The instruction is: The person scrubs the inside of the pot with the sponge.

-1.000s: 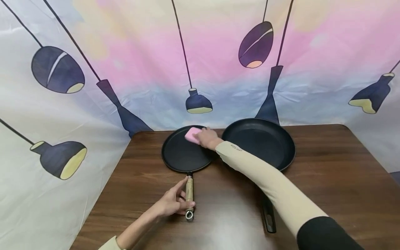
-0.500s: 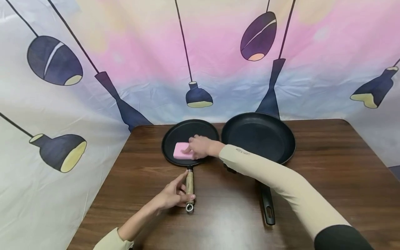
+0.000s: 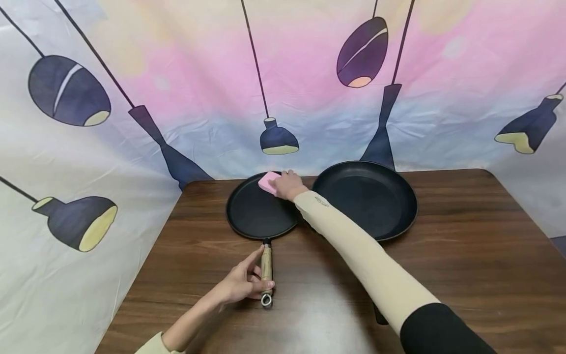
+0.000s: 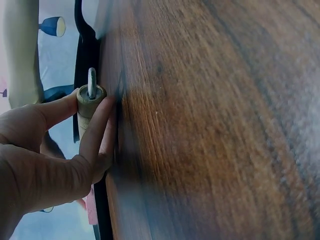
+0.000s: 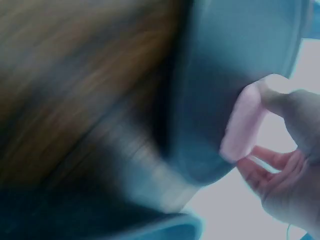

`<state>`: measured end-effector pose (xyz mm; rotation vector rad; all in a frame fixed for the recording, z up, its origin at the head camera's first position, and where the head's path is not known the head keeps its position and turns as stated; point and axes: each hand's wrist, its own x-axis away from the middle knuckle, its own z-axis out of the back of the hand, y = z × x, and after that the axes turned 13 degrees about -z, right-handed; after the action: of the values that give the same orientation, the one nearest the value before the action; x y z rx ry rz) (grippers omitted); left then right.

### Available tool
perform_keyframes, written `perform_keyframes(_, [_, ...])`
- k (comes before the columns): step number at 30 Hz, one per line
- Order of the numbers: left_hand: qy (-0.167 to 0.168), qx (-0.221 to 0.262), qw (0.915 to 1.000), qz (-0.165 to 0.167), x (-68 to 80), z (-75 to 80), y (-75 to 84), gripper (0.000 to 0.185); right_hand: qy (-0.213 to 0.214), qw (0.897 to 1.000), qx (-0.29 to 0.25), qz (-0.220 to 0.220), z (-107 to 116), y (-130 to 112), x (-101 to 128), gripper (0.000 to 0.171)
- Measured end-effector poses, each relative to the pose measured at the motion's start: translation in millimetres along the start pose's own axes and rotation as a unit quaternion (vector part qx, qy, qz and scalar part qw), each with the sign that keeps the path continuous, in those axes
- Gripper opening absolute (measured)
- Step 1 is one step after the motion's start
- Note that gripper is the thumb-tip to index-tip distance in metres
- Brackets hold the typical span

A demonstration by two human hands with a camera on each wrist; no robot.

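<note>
A flat black griddle pan (image 3: 258,214) with a low rim lies at the back of the table, its wooden handle (image 3: 267,263) toward me. My left hand (image 3: 240,281) grips that handle between thumb and fingers, close above the tabletop; the metal hanging ring shows at its end in the left wrist view. In my right hand (image 3: 288,185) is a pink sponge (image 3: 268,183), pinched between thumb and fingers at the pan's far edge. The right wrist view, blurred, shows the sponge (image 5: 244,122) against the dark pan surface.
A larger, deeper black frying pan (image 3: 367,196) stands right of the griddle pan, its handle mostly hidden under my right forearm (image 3: 353,246). Both pans rest on a brown wooden table (image 3: 464,236). Behind it hangs a cloth backdrop (image 3: 199,73) printed with lamps.
The sponge in my right hand goes from the griddle pan's far side to its near side, then back to the far edge. My left hand keeps its grip on the handle.
</note>
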<state>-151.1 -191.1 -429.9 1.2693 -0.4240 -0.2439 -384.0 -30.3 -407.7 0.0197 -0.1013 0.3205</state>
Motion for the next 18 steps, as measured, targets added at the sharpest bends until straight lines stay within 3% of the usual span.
perform_keyframes(3, [-0.002, -0.001, 1.0000, -0.004, -1.8, 0.4, -1.0, 0.103, -0.023, 1.000, 0.021, 0.001, 5, 1, -4, 0.045])
perform_keyframes(8, [-0.002, 0.002, 0.9999, -0.012, -3.0, 4.1, 0.1, 0.103, -0.042, 0.990, 0.082, 0.108, 11, -10, 13, 0.054])
perform_keyframes(13, [-0.007, -0.011, 0.9999, -0.011, -2.4, 6.5, 0.6, 0.101, -0.067, 0.973, 0.087, 0.203, 10, -30, 41, 0.056])
perform_keyframes(18, [-0.007, 0.003, 0.9999, -0.009, 0.0, 1.0, -2.8, 0.101, -0.076, 0.974, 0.075, 0.202, 4, -29, 45, 0.057])
